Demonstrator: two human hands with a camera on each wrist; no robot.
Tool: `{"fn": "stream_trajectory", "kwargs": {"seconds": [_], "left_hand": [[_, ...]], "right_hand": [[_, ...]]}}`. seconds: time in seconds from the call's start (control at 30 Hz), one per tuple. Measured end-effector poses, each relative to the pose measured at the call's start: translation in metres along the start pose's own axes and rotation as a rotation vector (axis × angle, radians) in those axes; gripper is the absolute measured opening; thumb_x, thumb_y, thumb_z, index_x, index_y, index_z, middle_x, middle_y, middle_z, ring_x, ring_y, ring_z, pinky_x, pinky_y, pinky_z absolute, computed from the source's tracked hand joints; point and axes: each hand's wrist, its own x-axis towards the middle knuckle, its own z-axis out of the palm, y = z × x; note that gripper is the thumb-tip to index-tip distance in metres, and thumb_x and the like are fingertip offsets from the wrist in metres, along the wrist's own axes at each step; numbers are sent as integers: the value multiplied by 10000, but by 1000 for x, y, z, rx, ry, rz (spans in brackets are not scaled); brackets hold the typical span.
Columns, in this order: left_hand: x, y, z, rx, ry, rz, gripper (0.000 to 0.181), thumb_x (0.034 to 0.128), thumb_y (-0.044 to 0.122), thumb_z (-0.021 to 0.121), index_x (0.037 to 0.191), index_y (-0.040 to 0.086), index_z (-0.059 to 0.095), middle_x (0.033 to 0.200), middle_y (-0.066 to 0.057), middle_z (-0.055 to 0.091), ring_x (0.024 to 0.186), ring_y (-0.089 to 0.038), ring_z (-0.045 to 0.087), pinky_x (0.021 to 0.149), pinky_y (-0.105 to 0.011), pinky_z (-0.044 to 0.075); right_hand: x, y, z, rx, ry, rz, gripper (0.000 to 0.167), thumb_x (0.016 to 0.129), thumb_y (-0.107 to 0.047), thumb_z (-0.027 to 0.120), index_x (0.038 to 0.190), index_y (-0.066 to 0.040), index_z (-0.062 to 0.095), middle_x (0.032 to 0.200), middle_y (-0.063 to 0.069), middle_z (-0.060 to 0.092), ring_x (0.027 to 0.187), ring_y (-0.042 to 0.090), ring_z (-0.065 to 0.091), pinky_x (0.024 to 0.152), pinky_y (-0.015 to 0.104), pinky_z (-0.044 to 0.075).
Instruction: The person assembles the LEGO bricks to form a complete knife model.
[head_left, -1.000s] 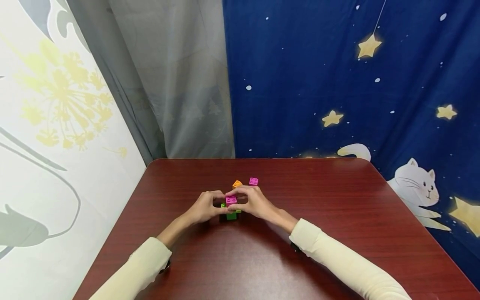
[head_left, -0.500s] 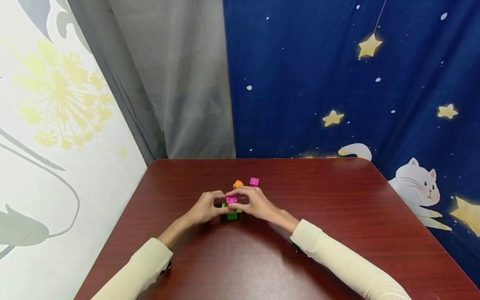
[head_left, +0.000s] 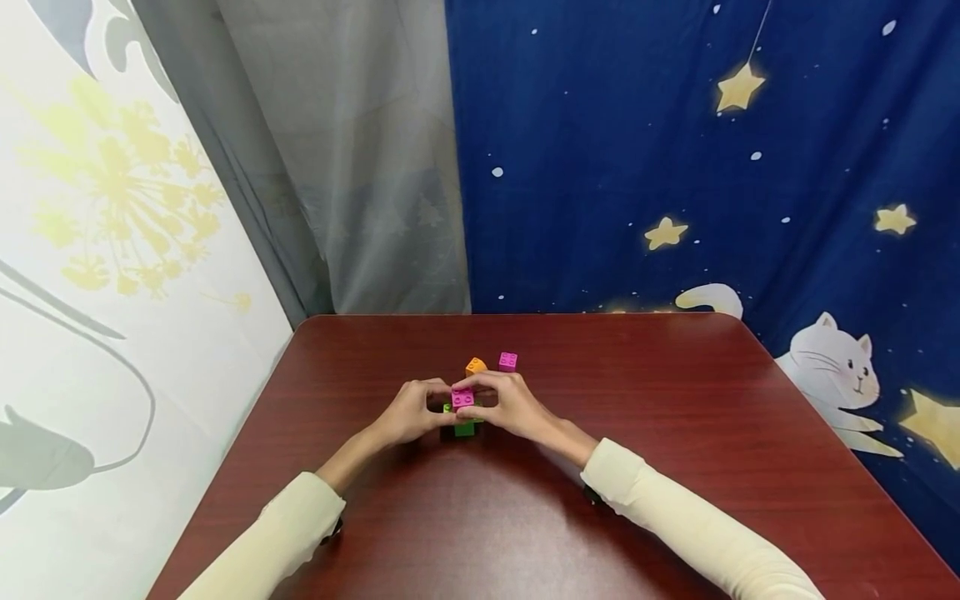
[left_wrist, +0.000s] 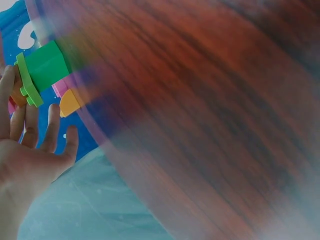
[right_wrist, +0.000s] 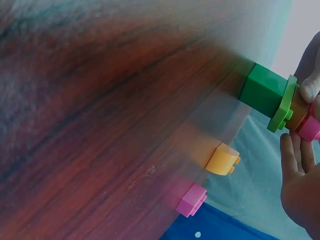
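So there's a little brick tower standing around the middle of the desk [head_left: 480, 517], and both hands are on the upper part of it. From the bottom up: a dark green block [head_left: 464, 429], a light green plate [left_wrist: 28, 82] that sticks out past it, a brownish-orange brick [right_wrist: 298, 112], then a pink brick [head_left: 462, 398] on top, studs up. Tower looks pretty much upright.

The left hand [head_left: 411, 412] comes in from the left and pinches the brownish-orange brick, thumb on the near side, with its other fingers fanned apart. The right hand [head_left: 516, 406] comes from the right and has the pink brick between thumb and forefinger. Can't really tell where each fingertip lands, since they cover each other.

Just past the tower on the far side sits a yellow-orange curved brick [head_left: 476, 366], and a second pink brick [head_left: 508, 362] is near it, a bit to the right. Behind the desk's far edge it's grey curtain [head_left: 367, 167] on the left, starry blue curtain [head_left: 585, 167] on the right.
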Motion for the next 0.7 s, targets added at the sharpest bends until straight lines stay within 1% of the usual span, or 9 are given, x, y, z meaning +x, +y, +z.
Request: {"fn": "stream_trajectory", "kwargs": {"seconds": [0.2, 0.3, 0.37, 0.5, 0.6, 0.7], "left_hand": [[0, 0, 0, -3, -9, -4, 251, 866, 278, 871, 1059, 146, 783, 988, 43, 723, 929, -227, 674, 853, -455, 566], [0, 0, 0, -12, -12, -12, 263, 860, 282, 875, 1066, 148, 782, 997, 41, 725, 940, -229, 678, 859, -455, 565], [0, -1, 0, -12, -11, -11, 269, 861, 284, 874, 1072, 143, 782, 1000, 37, 725, 941, -234, 676, 858, -466, 564], [0, -1, 0, -7, -9, -16, 271, 864, 285, 872, 1075, 139, 784, 998, 40, 725, 944, -221, 676, 864, -474, 564], [0, -1, 0, -1, -4, -19, 275, 857, 275, 878, 1075, 136, 784, 999, 47, 725, 950, -202, 679, 870, -465, 567], [-1, -1, 0, 7, 0, -13, 283, 851, 264, 884, 1075, 124, 782, 1005, 48, 727, 951, -185, 684, 868, -457, 572]], "right_hand": [[1, 2, 2, 39, 17, 11, 336, 873, -133, 847, 1192, -83, 752, 1100, 68, 751, 997, 243, 736, 834, 433, 606], [1, 2, 2, 40, 20, 33, 335, 864, -143, 856, 1181, -91, 758, 1097, 64, 752, 990, 249, 737, 831, 435, 607], [2, 1, 2, 44, 13, 58, 340, 862, -150, 859, 1183, -97, 758, 1100, 59, 749, 988, 239, 740, 837, 433, 606], [2, 1, 2, 33, 0, 88, 353, 866, -169, 859, 1198, -114, 752, 1113, 36, 743, 974, 188, 746, 838, 390, 606], [1, 3, 3, 21, 6, 85, 350, 864, -175, 862, 1191, -124, 750, 1123, 19, 745, 970, 167, 746, 836, 359, 605], [-1, 4, 4, 27, 15, 70, 351, 861, -168, 864, 1189, -122, 747, 1131, 21, 747, 981, 181, 744, 840, 341, 602]]}}
